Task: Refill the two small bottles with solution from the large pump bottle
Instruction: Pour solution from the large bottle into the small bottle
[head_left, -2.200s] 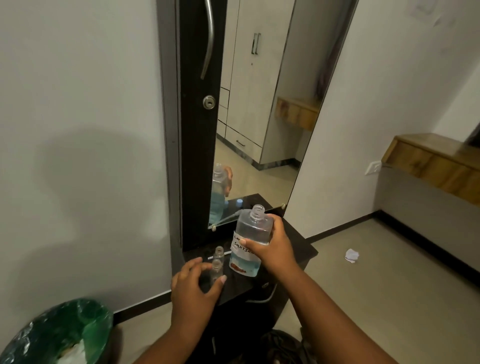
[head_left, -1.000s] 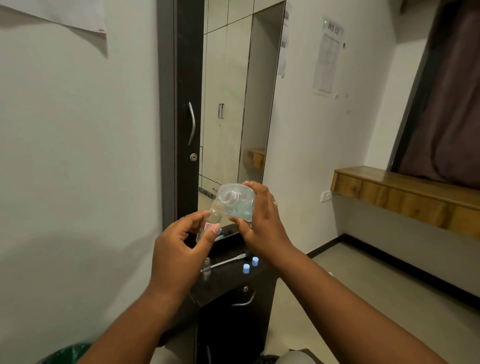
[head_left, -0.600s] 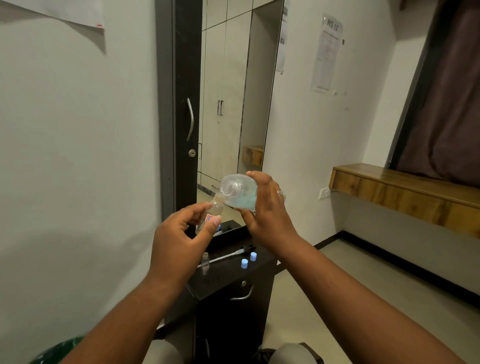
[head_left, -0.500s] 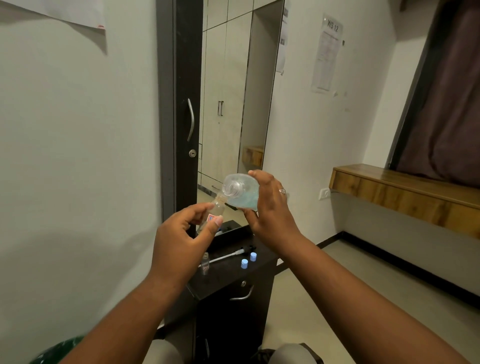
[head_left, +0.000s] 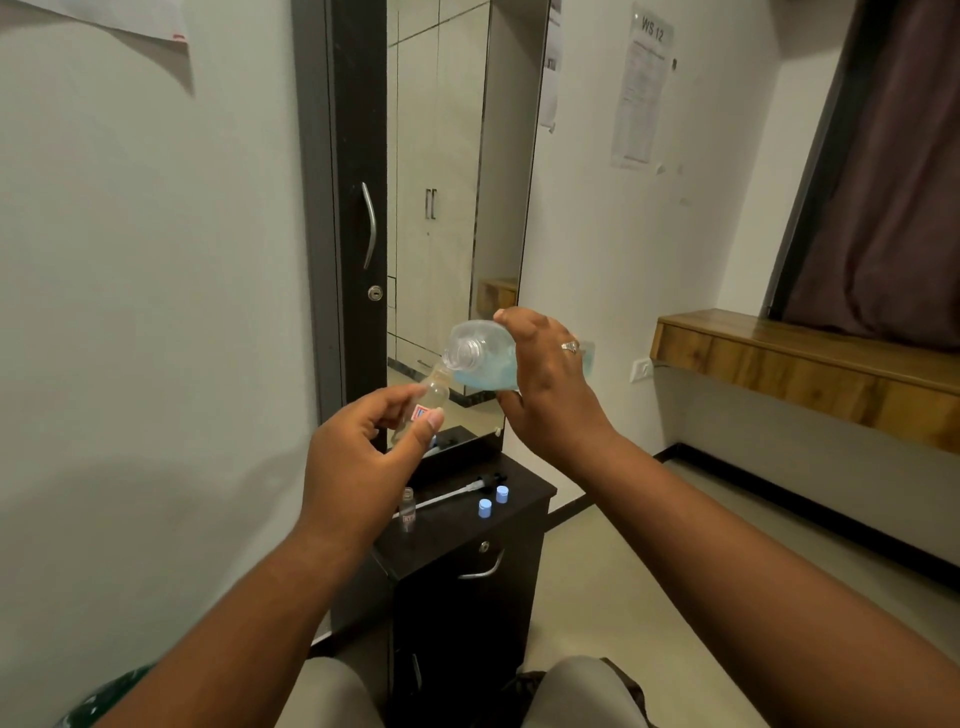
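Note:
My right hand (head_left: 550, 395) grips the large clear bottle (head_left: 480, 361) of blue solution, tipped on its side with its open neck pointing left and down. My left hand (head_left: 358, 457) pinches a small clear bottle (head_left: 428, 402) with a red-and-blue label, tilted, its mouth touching the large bottle's neck. Both are held in the air above the dark cabinet (head_left: 467, 540). A second small bottle (head_left: 408, 509) stands uncapped on the cabinet top. Two blue caps (head_left: 493, 501) and the pump head with its white tube (head_left: 452, 493) lie beside it.
A tall mirror (head_left: 457, 208) in a dark frame stands behind the cabinet. A wooden shelf (head_left: 805, 369) runs along the right wall under a dark curtain. A green-lined bin (head_left: 104, 696) shows at the bottom left. My knees are at the bottom edge.
Both hands lifted the bottles off the cabinet top and brought them together. The large bottle has tipped further over, its neck meeting the small bottle's mouth.

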